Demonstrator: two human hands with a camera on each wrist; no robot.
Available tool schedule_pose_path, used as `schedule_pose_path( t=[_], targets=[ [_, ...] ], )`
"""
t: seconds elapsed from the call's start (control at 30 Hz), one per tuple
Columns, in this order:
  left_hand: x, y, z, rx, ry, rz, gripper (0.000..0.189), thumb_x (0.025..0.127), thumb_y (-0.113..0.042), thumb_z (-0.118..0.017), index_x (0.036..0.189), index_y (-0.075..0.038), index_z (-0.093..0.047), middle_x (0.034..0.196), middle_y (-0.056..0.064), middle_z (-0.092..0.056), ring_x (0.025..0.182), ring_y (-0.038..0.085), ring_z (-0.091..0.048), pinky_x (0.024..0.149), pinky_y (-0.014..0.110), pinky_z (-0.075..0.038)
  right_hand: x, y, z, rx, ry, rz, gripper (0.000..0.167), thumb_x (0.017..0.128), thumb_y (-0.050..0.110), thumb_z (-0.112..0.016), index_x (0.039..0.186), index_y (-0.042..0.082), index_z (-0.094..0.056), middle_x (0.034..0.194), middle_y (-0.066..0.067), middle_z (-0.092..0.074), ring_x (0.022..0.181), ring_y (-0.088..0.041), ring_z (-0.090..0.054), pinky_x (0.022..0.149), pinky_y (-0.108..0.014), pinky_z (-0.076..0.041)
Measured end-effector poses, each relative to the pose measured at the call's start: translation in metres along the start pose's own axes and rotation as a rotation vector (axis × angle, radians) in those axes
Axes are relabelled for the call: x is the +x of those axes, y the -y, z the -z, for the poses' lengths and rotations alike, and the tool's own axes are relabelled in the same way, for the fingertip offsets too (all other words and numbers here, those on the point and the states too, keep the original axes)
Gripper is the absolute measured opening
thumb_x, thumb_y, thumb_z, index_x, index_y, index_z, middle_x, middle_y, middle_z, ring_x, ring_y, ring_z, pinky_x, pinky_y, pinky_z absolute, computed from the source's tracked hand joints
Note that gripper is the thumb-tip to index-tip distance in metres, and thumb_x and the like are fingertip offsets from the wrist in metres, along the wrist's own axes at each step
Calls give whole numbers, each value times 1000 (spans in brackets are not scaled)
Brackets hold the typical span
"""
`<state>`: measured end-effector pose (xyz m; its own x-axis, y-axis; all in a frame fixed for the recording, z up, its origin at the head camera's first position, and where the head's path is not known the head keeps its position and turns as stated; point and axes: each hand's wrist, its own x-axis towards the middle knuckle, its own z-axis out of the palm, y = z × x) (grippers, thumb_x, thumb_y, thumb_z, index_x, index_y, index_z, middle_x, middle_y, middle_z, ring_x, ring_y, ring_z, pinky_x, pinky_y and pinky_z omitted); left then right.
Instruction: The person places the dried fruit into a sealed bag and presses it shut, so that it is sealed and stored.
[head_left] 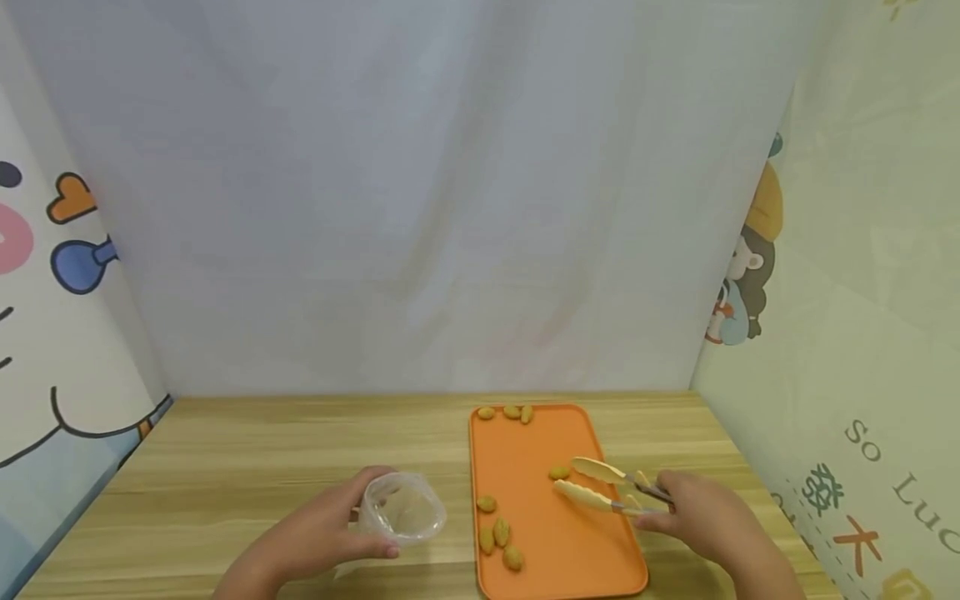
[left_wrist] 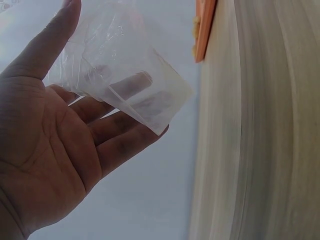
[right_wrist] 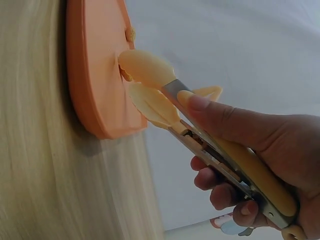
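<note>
My left hand holds a clear plastic bag with its mouth spread open and facing up, left of the orange tray. In the left wrist view the thumb and fingers curve round the thin bag. My right hand grips yellow-tipped metal tongs over the tray's right side. The tong tips stand apart, close to one small yellow-brown oval piece. In the right wrist view, the thumb lies along one arm of the tongs and the fingers curl under the other.
More yellow-brown pieces lie on the tray: a few at its far edge, such as one piece, and several along its left side, including one piece. The wooden table meets a pale curtain behind and printed cloths at both sides.
</note>
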<state>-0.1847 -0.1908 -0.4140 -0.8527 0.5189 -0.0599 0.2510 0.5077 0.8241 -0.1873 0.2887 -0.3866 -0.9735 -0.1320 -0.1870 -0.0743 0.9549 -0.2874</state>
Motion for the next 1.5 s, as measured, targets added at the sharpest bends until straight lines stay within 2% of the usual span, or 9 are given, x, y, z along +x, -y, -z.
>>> schedule_pose_path(
  t=[0.47,0.93,1.5],
  targets=[
    [1,1,-1,25,-12,3,78,77,-47,-80,142,-29,-41,116,1,-63,102,15,-59,80,30,-50,-5,8,0,-60,-56,2,46,77,54,-75,72,16,-48,61,4,-36,55,-14,-36,52,-30,-30],
    [2,-1,0,1,14,33,79,78,-46,-80,144,-29,-40,117,1,-62,102,17,-58,79,33,-49,-5,14,-5,-118,-96,15,45,76,50,-77,69,18,-47,59,5,-36,53,-13,-37,51,-31,-30],
    [1,-1,-1,21,8,8,77,78,-47,-80,142,-30,-41,115,0,-62,100,14,-59,79,30,-49,-2,19,-9,-150,-132,36,43,76,47,-78,68,20,-46,59,5,-38,54,-14,-37,51,-32,-31]
  ],
)
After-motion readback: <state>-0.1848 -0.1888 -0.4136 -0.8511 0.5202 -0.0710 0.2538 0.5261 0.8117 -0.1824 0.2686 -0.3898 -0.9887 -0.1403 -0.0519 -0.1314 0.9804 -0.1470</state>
